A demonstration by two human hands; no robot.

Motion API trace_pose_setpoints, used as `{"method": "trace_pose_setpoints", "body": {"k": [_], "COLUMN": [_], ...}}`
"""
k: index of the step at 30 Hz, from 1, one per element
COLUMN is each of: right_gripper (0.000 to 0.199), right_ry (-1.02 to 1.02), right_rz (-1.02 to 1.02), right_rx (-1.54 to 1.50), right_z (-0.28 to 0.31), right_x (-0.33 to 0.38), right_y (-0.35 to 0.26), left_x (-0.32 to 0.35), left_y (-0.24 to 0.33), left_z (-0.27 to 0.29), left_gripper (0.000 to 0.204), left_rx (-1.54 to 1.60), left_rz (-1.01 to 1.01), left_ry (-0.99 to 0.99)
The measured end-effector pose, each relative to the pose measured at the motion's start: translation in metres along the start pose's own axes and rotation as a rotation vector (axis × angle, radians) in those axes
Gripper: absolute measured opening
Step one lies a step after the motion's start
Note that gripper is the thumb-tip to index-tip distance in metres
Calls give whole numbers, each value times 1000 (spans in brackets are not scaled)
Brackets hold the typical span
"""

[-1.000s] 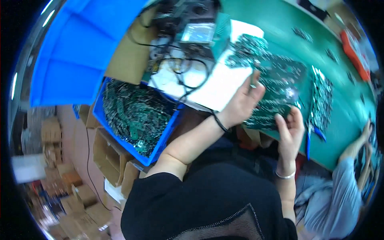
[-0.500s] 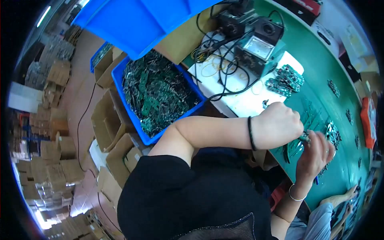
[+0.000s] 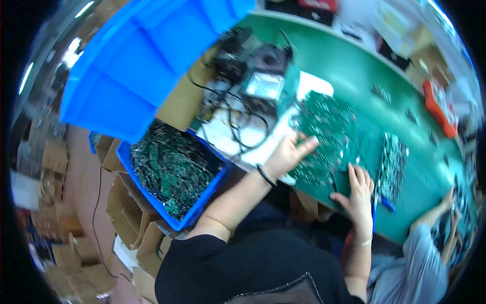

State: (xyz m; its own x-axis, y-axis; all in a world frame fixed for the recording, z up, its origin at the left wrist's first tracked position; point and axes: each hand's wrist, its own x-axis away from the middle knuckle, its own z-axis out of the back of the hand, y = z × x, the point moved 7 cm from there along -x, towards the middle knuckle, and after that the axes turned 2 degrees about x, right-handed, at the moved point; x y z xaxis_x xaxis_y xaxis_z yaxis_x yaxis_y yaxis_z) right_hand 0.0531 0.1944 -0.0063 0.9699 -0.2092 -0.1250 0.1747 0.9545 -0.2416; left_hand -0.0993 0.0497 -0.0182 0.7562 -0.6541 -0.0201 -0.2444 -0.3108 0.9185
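A broad green circuit board panel (image 3: 326, 137) with rows of small pale parts spans the bench before me. My left hand (image 3: 287, 156), with a black band at its wrist, pinches the panel's left edge, thumb on top; its other fingers are partly hidden. Beside the panel's lower right corner, my right hand (image 3: 358, 195) is open, thumb and fingers apart, nothing visible in it. Between the panel and that hand shows a slim dark tool, blurred. Right of my right hand lies a stack of small populated boards (image 3: 394, 164), with a blue-handled tool (image 3: 387, 203) at its near end.
A blue bin (image 3: 177, 223) full of boards stands left, beneath a larger blue bin (image 3: 121, 76). A soldering station (image 3: 266, 83) with looping black cables sits behind on the green bench (image 3: 349, 61). An orange-red case (image 3: 439, 109) lies far right; another person's arm (image 3: 438, 210) is near.
The view has shifted, so the bench appears farther left. My hands, earlier close together over a small piece, are now apart. The green panel now spreads between them, and my right hand has opened.
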Motion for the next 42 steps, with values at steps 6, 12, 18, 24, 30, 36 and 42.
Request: {"method": "trace_pose_setpoints", "body": {"k": [6,12,18,24,30,36,42], "right_gripper": [60,37,54,52,31,44,46], "right_ry": [187,315,412,92,181,120,163], "right_rz": [21,-394,-534,-486,-209,-276,-298], "right_rx": [-108,-1190,-1464,-1649,-1702,-1185,-977], "right_z": [18,-21,13,-36,-10,6,7], "right_x": [3,-16,1,-19,-30,-5,12], "right_y": [-2,69,-20,50,41,15,21], "left_x": [9,13,21,38,26,6,2], "left_y": [3,-15,-34,-26,-14,-3,3], "left_z": [-10,-36,-67,-64,-44,9,-13], "left_gripper": [28,32,31,31,37,29,34], "left_rx": [117,504,682,919,835,209,100], "left_rz": [13,204,310,290,203,-3,-65], "left_ry": [-44,-157,-354,-396,-284,63,16]}}
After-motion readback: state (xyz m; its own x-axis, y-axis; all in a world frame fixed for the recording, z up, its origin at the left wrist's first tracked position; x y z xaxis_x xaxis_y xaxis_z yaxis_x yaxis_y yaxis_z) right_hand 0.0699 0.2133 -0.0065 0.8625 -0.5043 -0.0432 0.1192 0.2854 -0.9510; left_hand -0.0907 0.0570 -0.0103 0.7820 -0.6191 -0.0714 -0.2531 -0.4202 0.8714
